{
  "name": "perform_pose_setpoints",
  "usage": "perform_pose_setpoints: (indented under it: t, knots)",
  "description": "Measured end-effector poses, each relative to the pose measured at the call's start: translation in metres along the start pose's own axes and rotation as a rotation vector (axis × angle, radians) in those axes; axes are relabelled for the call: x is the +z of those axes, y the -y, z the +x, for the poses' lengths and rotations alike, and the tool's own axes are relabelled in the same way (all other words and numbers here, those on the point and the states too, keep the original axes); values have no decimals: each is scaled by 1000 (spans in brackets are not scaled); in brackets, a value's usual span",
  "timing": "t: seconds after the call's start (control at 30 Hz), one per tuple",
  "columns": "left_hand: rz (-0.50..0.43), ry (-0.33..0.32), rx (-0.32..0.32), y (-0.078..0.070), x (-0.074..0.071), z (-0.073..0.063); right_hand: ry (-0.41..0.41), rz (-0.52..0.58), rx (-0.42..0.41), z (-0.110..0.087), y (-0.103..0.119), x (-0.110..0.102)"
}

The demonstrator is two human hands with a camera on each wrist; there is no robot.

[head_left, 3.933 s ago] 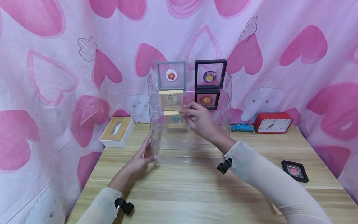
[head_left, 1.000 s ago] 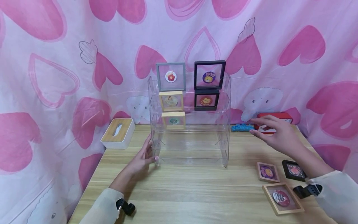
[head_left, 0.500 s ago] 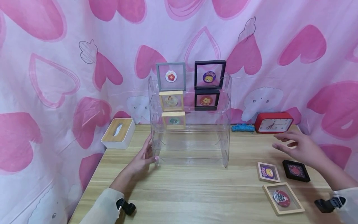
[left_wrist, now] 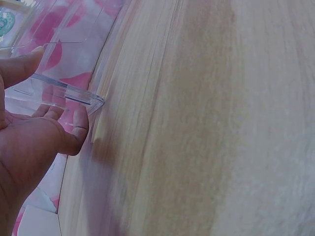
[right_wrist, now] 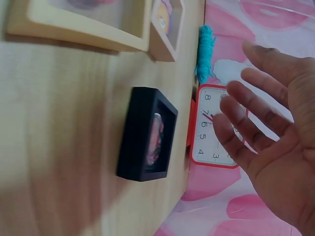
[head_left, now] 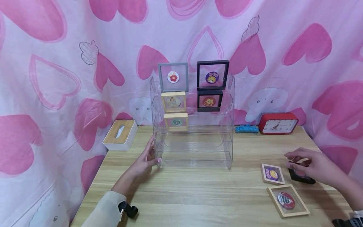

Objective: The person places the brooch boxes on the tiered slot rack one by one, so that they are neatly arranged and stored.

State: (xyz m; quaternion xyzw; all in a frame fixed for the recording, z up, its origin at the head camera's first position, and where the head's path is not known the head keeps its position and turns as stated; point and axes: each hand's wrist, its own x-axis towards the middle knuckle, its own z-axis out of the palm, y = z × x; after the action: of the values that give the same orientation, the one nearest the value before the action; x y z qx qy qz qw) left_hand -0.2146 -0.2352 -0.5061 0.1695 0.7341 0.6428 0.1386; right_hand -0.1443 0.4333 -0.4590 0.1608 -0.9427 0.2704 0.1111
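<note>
My left hand (head_left: 144, 160) holds the left side of a clear tiered display stand (head_left: 193, 163); the left wrist view has the thumb on one side of the panel (left_wrist: 74, 93) and the fingers on the other. Above a small black frame (head_left: 301, 179) hovers my right hand (head_left: 314, 164), fingers loosely bent and nothing in them. That black frame (right_wrist: 147, 137) lies flat on the table in the right wrist view, apart from the fingers. Beside it lie a small light-wood frame (head_left: 273, 174) with a purple badge and a larger wooden frame (head_left: 300, 213) with a red badge.
On the stand's tiers are a grey frame (head_left: 173, 89), two black frames and two wooden frames, each with a round badge. A tissue box (head_left: 120, 135) stands at left. Blue cord (head_left: 246, 129) and a red clock (head_left: 278, 123) are at the back right, before a pink curtain.
My right hand set a wooden frame on the lower tier, let go, moved right past the clock, then came down over the small black frame. The left hand stayed on the stand.
</note>
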Motion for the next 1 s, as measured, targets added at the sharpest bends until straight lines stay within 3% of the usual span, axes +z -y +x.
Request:
perform_pose_setpoints:
  t: [0.17,0.4,0.57,0.83,1.0]
  knots:
    - [3,-2,-1,-2,0,0,-4,14,-149,-18,-2,10]
    - [5,-6,-11,-3,0,-1,130,192,-212,-35,-4,21]
    - [21,-10,-32,0,-1,-2,187,215,-218,-41,-6,28]
    - [-9,-10,-40,-1,1,-2,167,181,-250,-44,-10,32]
    - [-5,-20,-56,-3,1,-1,154,132,-169,-50,-14,36]
